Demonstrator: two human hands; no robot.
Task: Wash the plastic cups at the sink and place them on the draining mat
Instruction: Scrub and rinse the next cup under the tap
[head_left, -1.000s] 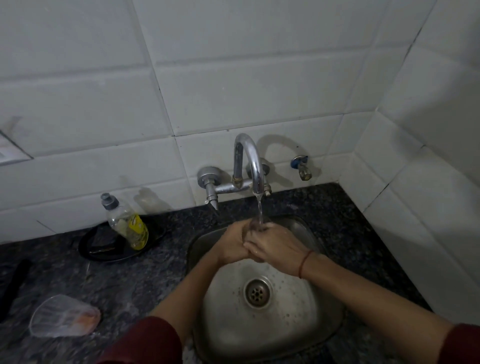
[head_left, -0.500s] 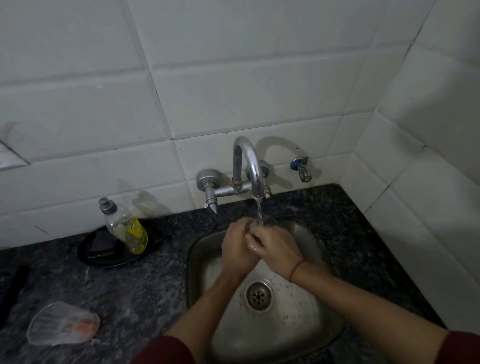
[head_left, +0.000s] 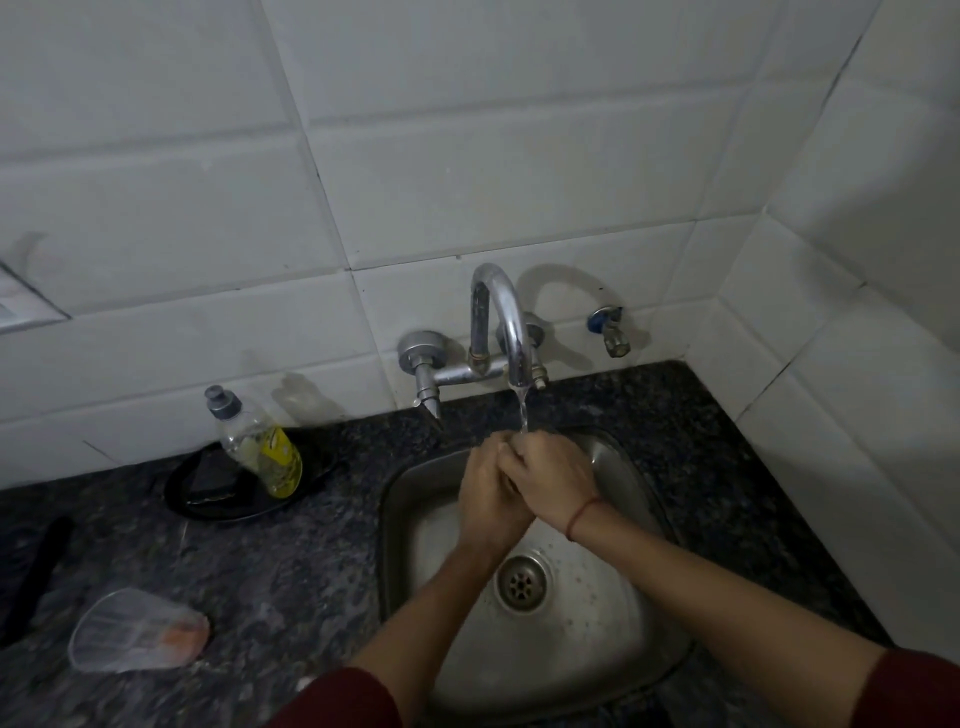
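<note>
A clear plastic cup (head_left: 137, 636) lies on its side on the dark granite counter at the lower left, with an orange smear inside near its base. Over the steel sink (head_left: 639, 499), my left hand (head_left: 485, 499) and my right hand (head_left: 553, 480) are pressed together with fingers curled, right under the water running from the chrome tap (head_left: 501, 322). My right hand overlaps the left. Whether anything is held between them is hidden by the fingers.
A dish soap bottle (head_left: 260, 447) with yellow liquid stands in a black round dish (head_left: 208, 499) left of the sink. A dark strip (head_left: 41, 566) lies at the far left. A small valve (head_left: 608, 332) sticks out of the tiled wall. A tiled side wall closes the right.
Both hands have shifted slightly away from me and closer under the stream, still rubbing together. The cup on the counter has not moved.
</note>
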